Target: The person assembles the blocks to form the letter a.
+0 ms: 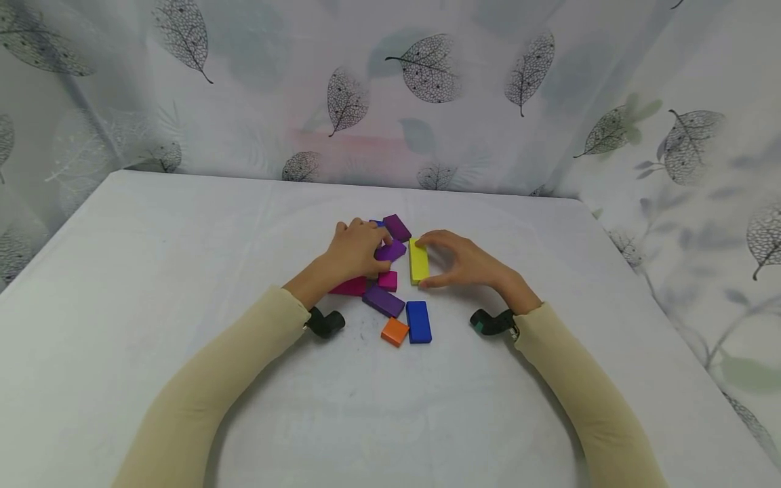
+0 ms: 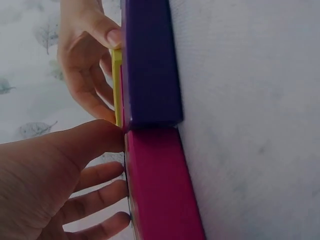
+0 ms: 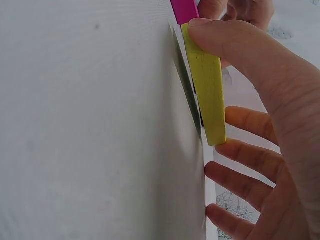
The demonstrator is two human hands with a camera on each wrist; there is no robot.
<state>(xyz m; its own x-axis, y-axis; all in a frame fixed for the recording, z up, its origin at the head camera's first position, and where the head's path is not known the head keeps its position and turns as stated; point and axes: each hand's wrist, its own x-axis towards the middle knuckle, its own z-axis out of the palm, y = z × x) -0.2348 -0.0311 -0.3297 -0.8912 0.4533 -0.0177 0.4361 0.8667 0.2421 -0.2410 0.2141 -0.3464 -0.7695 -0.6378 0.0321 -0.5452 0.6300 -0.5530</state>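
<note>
My right hand (image 1: pixel 466 261) pinches a yellow rectangular block (image 1: pixel 419 262) by its ends, thumb at the near end and a finger at the far end. In the right wrist view the yellow block (image 3: pixel 207 85) lies under the thumb, the other fingers spread beside it. My left hand (image 1: pixel 358 245) reaches over the cluster, its thumb and index finger around a purple block (image 1: pixel 392 251) partly hidden beneath them. Close to that hand are a small magenta block (image 1: pixel 388 281) and a longer magenta block (image 1: pixel 348 287); the latter also fills the left wrist view's lower middle (image 2: pixel 162 185).
Another purple block (image 1: pixel 397 228) and a mostly hidden blue block (image 1: pixel 377 223) lie at the far side. Nearer are a dark purple block (image 1: pixel 384 300), a blue block (image 1: pixel 418 322) and an orange block (image 1: pixel 394 332). White cloth covers the table (image 1: pixel 183 271); a leaf-patterned curtain (image 1: pixel 256 88) hangs behind.
</note>
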